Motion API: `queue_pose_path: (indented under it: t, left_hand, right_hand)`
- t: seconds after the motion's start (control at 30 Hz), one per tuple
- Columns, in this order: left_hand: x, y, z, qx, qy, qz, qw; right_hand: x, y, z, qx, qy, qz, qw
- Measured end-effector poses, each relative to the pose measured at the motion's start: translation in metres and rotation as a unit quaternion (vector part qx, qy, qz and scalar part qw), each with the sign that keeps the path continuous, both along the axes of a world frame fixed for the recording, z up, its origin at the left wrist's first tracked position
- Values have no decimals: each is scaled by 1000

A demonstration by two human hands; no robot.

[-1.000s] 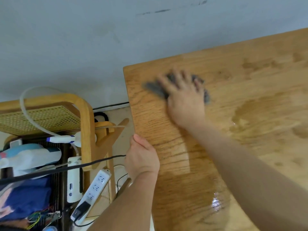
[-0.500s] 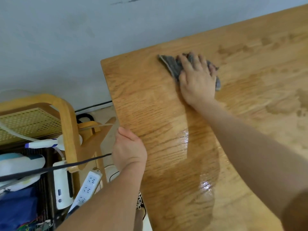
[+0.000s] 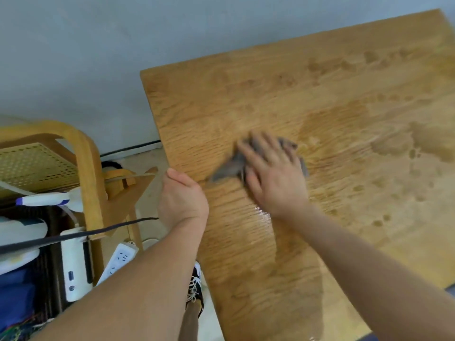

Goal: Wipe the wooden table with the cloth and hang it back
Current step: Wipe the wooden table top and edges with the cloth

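Observation:
The wooden table (image 3: 332, 99) fills the right side, its top streaked with darker wet patches. A grey cloth (image 3: 227, 167) lies flat on it near the left edge, blurred by motion. My right hand (image 3: 273, 175) presses down on the cloth with fingers spread, covering most of it. My left hand (image 3: 183, 198) grips the table's left edge, thumb on top, beside the cloth's near corner.
A wooden chair (image 3: 86, 163) with a woven seat stands left of the table, close to its edge. White devices, a power strip (image 3: 118, 262) and a black cable (image 3: 73, 236) clutter the floor there. A grey wall runs behind. My shoe (image 3: 195, 284) shows below the table edge.
My right hand has dragged the cloth from the table's far left corner area toward me, close to my left hand. The left hand has kept its hold on the edge.

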State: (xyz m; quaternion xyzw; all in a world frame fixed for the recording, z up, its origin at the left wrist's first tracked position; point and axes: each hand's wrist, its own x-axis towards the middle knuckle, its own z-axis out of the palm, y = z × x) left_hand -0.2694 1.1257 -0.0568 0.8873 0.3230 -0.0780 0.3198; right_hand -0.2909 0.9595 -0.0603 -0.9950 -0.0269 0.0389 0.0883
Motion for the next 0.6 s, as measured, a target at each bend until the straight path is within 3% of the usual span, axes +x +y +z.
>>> queue_pose_path:
  t: [0.1,0.17,0.3,0.4,0.53,0.6]
  left_hand:
    - [-3,1,-5,14,-12,-13,1000]
    - [-5,2,-9,18,-19,-6,1000]
    - [-5,2,-18,47,-47,-8,998]
    - [-6,6,-17,72,-61,-41,995]
    - [-11,19,-2,151,-45,-193,969]
    - [-10,22,5,184,-13,-246,951]
  right_hand:
    - [61,10,-1,14,-6,-149,989]
    - [59,26,-3,18,1,-165,986]
    - [-38,55,-3,21,-9,-86,996]
    - [-123,63,-1,27,8,-83,996]
    - [-201,27,3,17,37,-74,996]
    - [-211,-11,3,3,23,-151,988]
